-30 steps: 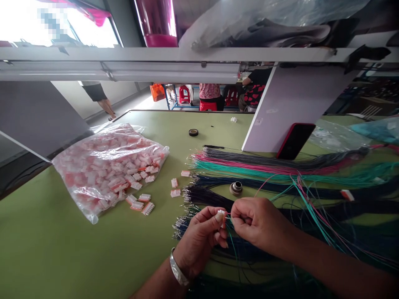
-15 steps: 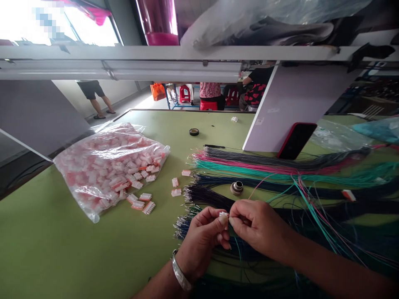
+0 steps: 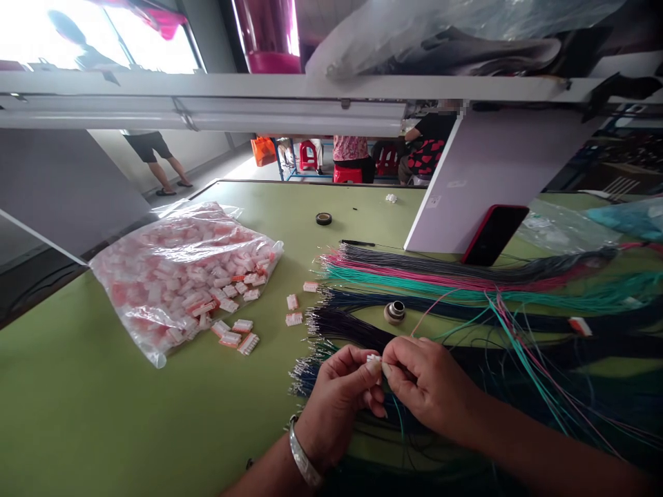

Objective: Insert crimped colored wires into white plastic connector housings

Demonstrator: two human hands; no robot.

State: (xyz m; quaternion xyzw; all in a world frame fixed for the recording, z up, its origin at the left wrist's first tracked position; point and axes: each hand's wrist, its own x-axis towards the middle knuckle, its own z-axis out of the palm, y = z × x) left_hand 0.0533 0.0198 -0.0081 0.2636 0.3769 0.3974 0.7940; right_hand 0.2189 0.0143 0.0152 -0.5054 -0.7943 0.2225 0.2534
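Observation:
Between the thumb and fingers of my left hand (image 3: 344, 393) is a small white connector housing (image 3: 373, 359), mostly covered by the fingertips. My right hand (image 3: 427, 379) is pinched closed right against the housing's right side. A pink wire (image 3: 435, 307) and a green wire (image 3: 398, 414) run out near the fingers; the tip in the right-hand pinch is hidden. Under and behind both hands lie bundles of dark wires (image 3: 357, 328) with metal terminals at their left ends. Teal wires (image 3: 394, 279), pink wires (image 3: 362, 268) and grey wires (image 3: 414, 259) lie farther back.
A clear bag of orange-and-white connectors (image 3: 181, 276) lies at left, with loose connectors (image 3: 248, 344) by its mouth. Black tape (image 3: 324, 219), a metal-topped ring (image 3: 394, 312) and a phone (image 3: 494, 235) against a panel (image 3: 440, 200) are beyond. A shelf (image 3: 259, 86) spans overhead; people are behind.
Both hands stay together at the housing with almost no movement, the right one a touch lower. The whole view has shifted slightly.

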